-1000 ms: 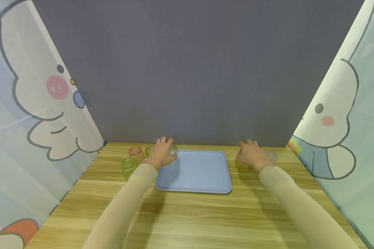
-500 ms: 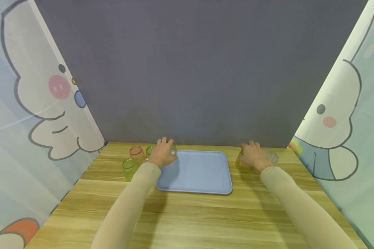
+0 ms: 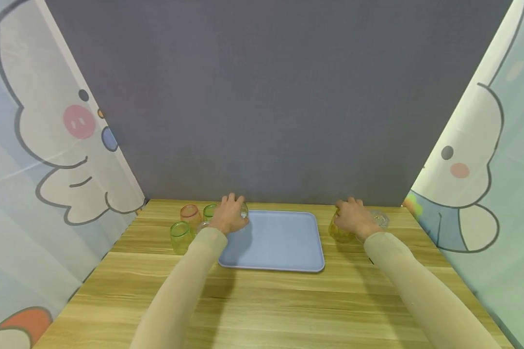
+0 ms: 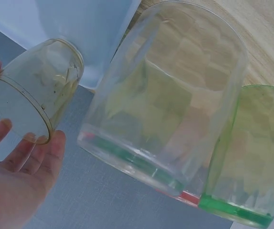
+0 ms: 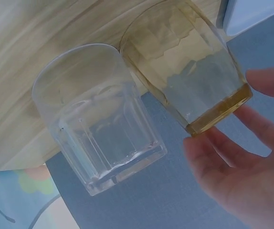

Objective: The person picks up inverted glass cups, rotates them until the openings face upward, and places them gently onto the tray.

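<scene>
My left hand (image 3: 230, 215) is at the back left corner of the blue tray (image 3: 272, 242). Its fingers and thumb grip a pale amber glass (image 4: 56, 90) by the end away from the tray, and the glass's other end overlaps the tray in the left wrist view. On the right, my right hand (image 3: 352, 218) grips a yellow-amber glass (image 5: 184, 62) around its thick base. That glass is upside down, mouth toward the wooden table. Close beside it, a clear glass (image 5: 99, 119) also stands upside down.
Left of the tray are a light green glass (image 3: 181, 237), a reddish glass (image 3: 190, 213), another green glass (image 3: 209, 211) and a large clear glass (image 4: 165, 95). A dark grey panel (image 3: 270, 106) rises behind the wooden table (image 3: 270, 305). Printed curtains (image 3: 463, 184) flank both sides.
My left hand and forearm have shifted slightly right, with the pale amber glass still in the fingers. The right hand has moved only a little; its grip looks the same.
</scene>
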The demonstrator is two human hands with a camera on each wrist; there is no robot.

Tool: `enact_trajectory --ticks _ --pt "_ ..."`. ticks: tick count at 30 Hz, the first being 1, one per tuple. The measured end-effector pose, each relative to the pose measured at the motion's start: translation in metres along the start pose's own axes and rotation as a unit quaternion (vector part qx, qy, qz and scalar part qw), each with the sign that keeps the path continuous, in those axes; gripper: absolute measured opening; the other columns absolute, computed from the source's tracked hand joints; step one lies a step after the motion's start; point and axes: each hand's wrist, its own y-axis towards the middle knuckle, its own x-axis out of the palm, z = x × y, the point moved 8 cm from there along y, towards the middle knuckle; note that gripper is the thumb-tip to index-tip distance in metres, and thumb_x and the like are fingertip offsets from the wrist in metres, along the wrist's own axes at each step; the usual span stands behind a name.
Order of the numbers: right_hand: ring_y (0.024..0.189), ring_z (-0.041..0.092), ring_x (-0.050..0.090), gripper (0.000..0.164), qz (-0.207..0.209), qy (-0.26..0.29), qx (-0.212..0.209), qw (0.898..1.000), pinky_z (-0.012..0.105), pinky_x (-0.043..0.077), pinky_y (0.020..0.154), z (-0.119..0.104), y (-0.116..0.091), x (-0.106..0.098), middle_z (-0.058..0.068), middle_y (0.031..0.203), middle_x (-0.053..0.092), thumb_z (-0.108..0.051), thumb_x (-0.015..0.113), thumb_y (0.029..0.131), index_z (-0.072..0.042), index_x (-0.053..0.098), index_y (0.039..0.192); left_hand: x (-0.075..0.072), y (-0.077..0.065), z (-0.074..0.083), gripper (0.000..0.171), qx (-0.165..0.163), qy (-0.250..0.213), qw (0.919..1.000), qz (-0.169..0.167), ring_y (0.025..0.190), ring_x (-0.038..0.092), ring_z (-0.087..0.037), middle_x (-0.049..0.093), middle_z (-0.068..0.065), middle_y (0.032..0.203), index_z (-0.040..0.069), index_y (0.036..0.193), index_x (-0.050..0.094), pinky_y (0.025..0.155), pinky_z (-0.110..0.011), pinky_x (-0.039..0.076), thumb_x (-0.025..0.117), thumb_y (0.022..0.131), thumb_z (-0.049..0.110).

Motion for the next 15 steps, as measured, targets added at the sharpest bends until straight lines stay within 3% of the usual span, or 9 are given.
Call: enact_trajectory --ticks 15 --pt "0.121 0.054 0.043 0.053 0.000 0.001 -0.001 1.000 0.068 0.045 0.092 0.0014 0.0014 -0.0006 0.033 0.136 0.048 -0.015 0.056 0.093 0.003 0.052 0.143 0.0037 0.0079 -0.0030 0.066 0.004 0.012 0.9998 0.012 0.124 0.047 -0.040 0.049 -0.021 0.136 0.005 0.144 0.051 0.094 -0.055 0.050 0.074 0.087 0.030"
